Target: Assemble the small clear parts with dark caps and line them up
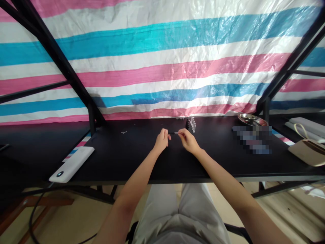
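Note:
A thin dark rod with a silvery end (173,133) runs level between my two hands, just above the black table (122,156). My left hand (161,140) is closed around its dark end. On the other side, my right hand (188,139) pinches the silvery end between thumb and fingertips. The rod's exact kind is too small to make out, and both its ends are covered by fingers. Just behind my right hand stands a black holder with pale, spiky pieces (192,124). A short row of small silvery pieces (179,118) lies at the table's back edge.
Thin white scraps (124,132) lie back left. A white power bank (72,165) with a cable sits at the left edge. A shiny metal dish (251,119) and a blurred-out item (254,139) are on the right, near a beige pouch (308,150). Black frame bars flank the striped sheet.

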Demonstrator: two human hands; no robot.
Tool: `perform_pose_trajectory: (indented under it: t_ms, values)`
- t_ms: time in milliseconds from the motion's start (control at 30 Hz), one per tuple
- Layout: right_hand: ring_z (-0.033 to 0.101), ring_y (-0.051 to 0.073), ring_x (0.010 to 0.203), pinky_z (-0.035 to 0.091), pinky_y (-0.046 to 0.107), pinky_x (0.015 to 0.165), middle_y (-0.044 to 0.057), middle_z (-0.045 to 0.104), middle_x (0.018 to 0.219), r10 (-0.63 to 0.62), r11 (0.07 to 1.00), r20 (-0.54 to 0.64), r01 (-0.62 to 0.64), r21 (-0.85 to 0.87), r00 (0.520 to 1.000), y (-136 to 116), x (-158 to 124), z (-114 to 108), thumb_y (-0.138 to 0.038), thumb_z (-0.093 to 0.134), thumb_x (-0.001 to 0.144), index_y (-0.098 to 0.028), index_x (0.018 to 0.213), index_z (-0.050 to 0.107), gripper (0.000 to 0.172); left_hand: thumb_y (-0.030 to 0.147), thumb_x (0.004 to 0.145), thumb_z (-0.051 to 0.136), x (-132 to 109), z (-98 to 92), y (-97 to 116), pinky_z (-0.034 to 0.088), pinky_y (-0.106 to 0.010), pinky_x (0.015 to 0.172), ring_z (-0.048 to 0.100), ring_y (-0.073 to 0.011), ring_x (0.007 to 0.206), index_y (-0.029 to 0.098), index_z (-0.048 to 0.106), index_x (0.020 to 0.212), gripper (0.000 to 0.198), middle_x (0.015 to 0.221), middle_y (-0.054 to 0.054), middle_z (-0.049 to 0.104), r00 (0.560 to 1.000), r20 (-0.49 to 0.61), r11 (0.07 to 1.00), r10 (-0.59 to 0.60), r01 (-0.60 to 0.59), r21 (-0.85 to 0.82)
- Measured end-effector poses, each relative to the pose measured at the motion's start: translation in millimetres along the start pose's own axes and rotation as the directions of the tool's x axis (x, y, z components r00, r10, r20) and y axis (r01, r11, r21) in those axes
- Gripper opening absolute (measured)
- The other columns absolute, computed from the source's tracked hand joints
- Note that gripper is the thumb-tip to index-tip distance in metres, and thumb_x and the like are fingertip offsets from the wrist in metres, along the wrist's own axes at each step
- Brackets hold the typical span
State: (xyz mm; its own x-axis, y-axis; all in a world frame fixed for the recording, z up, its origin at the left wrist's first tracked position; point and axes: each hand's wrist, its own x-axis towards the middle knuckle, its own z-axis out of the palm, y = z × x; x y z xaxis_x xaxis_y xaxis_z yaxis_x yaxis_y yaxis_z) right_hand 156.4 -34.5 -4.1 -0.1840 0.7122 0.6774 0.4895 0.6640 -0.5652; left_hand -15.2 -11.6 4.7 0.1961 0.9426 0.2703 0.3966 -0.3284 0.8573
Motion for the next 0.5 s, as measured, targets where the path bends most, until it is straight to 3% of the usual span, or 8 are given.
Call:
perform_pose_trajectory:
  t_ms: [300,500]
  values:
    - [0.053,0.012,0.065,0.045,0.025,0.062,0.003,0.056,0.08,0.105,0.994,-0.013,-0.105,-0.016,0.994,3.0,-0.3,-3.1,-0.036,0.041,0.087,-0.021,0.096,0.051,0.02,0.045,0.089,0.028,1.9,-1.4,-2.0,0.032,-0.015,0.038,0.041,-0.0021,0.032,0.02,0.039,0.086,0.028,0.066,0.005,0.056,0.999,0.001,0.994,-0.051,0.051,-0.096]
    - [0.05,0.011,0.058,0.044,0.024,0.058,0.001,0.053,0.074,0.118,0.993,-0.026,-0.119,-0.01,0.993,1.5,0.0,-4.4,-0.037,0.044,0.086,-0.021,0.092,0.051,0.019,0.053,0.086,0.034,2.3,-1.7,7.6,0.028,-0.015,0.033,0.046,-0.0042,0.033,0.019,0.041,0.095,0.036,0.066,0.003,0.058,0.982,0.102,0.91,-0.158,0.185,-0.372]
